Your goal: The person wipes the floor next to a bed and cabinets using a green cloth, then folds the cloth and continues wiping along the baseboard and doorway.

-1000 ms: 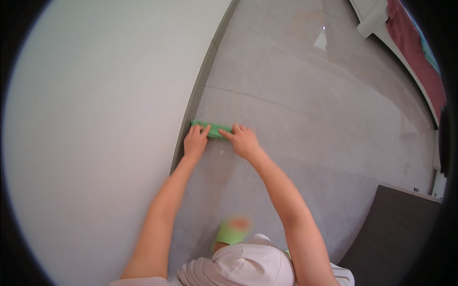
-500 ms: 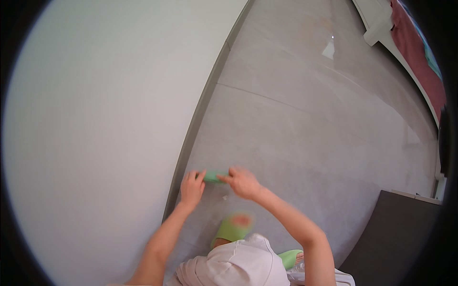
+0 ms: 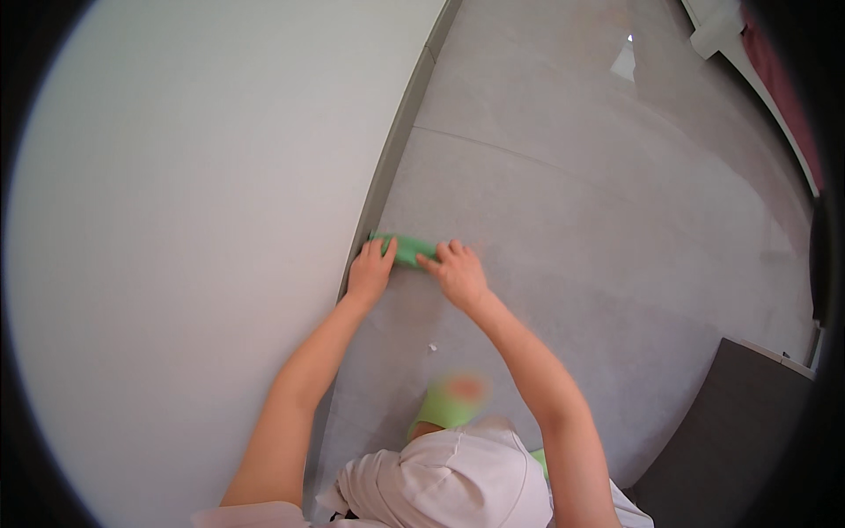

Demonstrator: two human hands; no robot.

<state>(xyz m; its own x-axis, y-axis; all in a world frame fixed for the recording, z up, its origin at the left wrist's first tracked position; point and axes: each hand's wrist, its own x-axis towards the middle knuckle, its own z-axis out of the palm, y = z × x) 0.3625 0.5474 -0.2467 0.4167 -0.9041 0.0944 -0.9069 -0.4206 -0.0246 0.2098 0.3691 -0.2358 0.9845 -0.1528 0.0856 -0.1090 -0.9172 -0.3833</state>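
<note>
Between my two hands is a flat, elongated green thing (image 3: 410,250), perhaps a folded cloth; its exact kind does not show. My left hand (image 3: 371,274) is closed on its left end, close against the grey baseboard (image 3: 387,176) at the foot of the wall. The fingers of my right hand (image 3: 460,274) close on the right end. Both forearms reach forward, and the green thing is low, at or just above the grey tiled floor (image 3: 546,238). Whether it touches the floor I cannot tell. A small white scrap (image 3: 432,348) lies on the floor nearer to me.
A plain white wall (image 3: 194,246) fills the left side. At the lower right stands a dark grey panel-like piece of furniture (image 3: 731,431). White furniture (image 3: 717,31) with pink fabric (image 3: 779,70) is at the upper right. My green slipper (image 3: 444,409) is below my hands.
Both hands have moved forward, away from me, carrying the green thing along the baseboard. More of it shows between my hands now.
</note>
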